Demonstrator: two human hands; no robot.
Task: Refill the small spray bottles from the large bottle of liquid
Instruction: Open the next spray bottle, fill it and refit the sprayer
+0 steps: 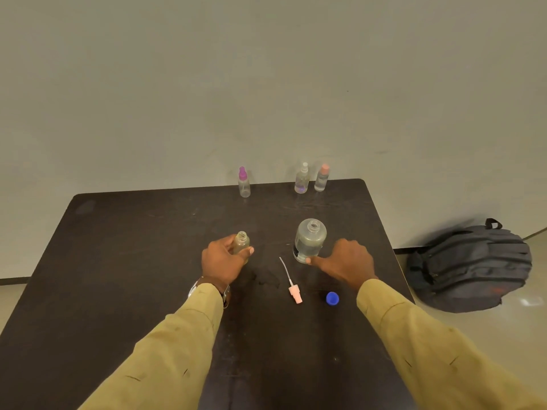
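Bare grey-green wall across upper half of frame; dark table (118, 261) filling lower half, scuffed, with a darker blotch near centre. Grey backpack (469, 267) on floor at right edge, off the table. Left hand (222, 258) left of centre, fingers and thumb wrapped round small open bottle (242, 242), upright, on or just above the table, neck uncovered, fill level not readable. Right hand (346, 261) right of centre, thumb laid against base of large bottle (310, 239); other fingers hidden behind the knuckles, so full grip or mere touch not determinable. Large bottle upright on table, uncapped, clear liquid in lower part. Along far table edge, well apart from both hands: purple-capped bottle (244, 183), then clear-topped bottle (302, 179) and peach-capped bottle (322, 177) just beside each other, all closed. Between the hands, towards lower frame: pink spray head (294, 292) with dip tube, lying flat; blue cap (332, 298) near its right. Judged step: lift and pour next. Main hazards: spill over table from wide mouth into narrow neck, no funnel in view; small bottle tipped by a loose hold; dip tube dirtied by table contact; loose cap swept off by right sleeve.
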